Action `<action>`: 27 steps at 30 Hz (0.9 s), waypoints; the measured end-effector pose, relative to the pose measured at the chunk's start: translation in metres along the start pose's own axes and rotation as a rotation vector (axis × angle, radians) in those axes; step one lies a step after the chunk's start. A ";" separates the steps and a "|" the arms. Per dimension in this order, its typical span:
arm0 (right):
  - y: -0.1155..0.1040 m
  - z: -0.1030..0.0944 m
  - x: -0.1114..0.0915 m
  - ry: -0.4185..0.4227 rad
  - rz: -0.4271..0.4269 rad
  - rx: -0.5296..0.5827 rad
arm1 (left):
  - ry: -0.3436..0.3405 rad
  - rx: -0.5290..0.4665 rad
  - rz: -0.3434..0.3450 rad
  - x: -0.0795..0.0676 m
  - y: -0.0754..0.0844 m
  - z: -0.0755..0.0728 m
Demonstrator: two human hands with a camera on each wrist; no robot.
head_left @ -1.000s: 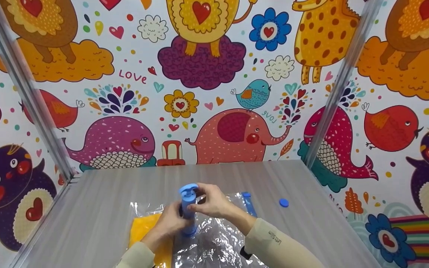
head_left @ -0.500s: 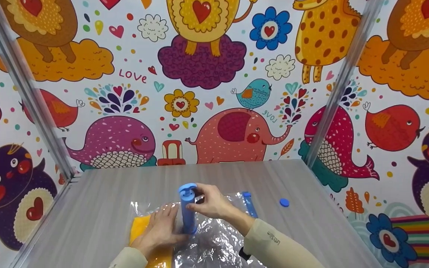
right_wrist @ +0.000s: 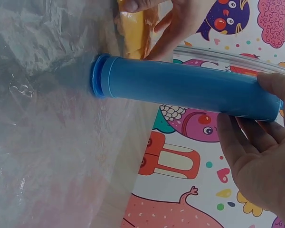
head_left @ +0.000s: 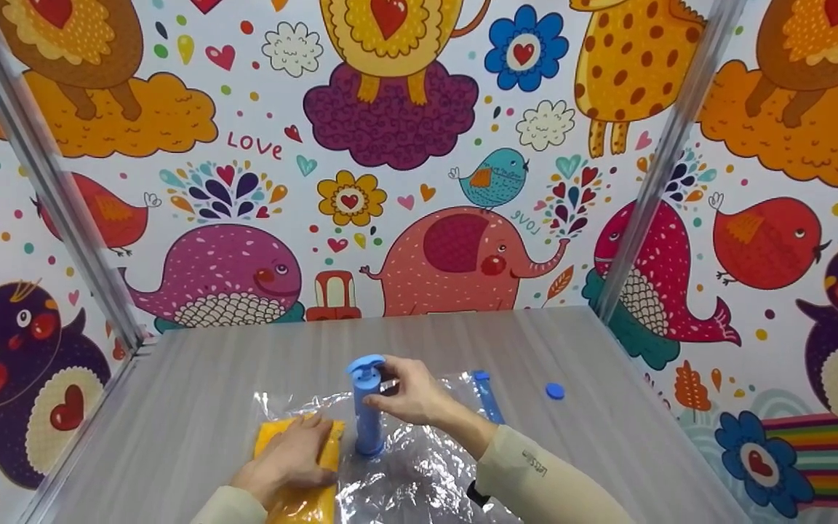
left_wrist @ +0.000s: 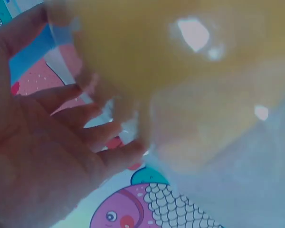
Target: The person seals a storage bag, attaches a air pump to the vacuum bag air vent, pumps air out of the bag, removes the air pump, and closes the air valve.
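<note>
Under the slightly spread fingers of the left hand [head_left: 292, 457], I now see the flat yellow bundle [head_left: 310, 503] in its clear plastic bag [head_left: 408, 484]. That hand's off the blue cylindrical plastic pump [head_left: 368, 426], so the right hand [head_left: 413, 397] alone steadies it upright, fingers pinching its upper end. A second ago, both gripped it.

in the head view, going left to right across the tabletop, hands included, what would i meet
left hand → upright blue cylinder → right hand → clear bag's blue edge strip → small round blue disc
</note>
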State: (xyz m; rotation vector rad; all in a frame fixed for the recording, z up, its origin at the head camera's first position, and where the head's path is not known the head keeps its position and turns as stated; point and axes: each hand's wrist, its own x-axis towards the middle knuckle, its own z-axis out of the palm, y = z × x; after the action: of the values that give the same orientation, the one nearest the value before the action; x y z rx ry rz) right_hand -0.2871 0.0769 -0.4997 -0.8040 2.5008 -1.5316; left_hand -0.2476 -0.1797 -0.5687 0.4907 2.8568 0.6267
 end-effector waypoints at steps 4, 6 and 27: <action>0.000 0.000 0.001 0.010 -0.012 0.003 | -0.009 -0.043 0.015 0.000 -0.003 -0.004; 0.000 0.001 0.001 0.019 -0.015 0.001 | -0.009 -0.071 0.028 0.001 -0.003 -0.005; 0.003 0.007 0.001 0.052 -0.015 -0.049 | -0.056 -0.084 -0.020 0.003 -0.002 -0.009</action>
State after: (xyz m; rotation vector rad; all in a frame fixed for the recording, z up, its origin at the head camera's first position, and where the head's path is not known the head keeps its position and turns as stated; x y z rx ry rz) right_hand -0.2870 0.0720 -0.5058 -0.8017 2.5844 -1.5202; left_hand -0.2527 -0.1838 -0.5613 0.4578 2.7659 0.7149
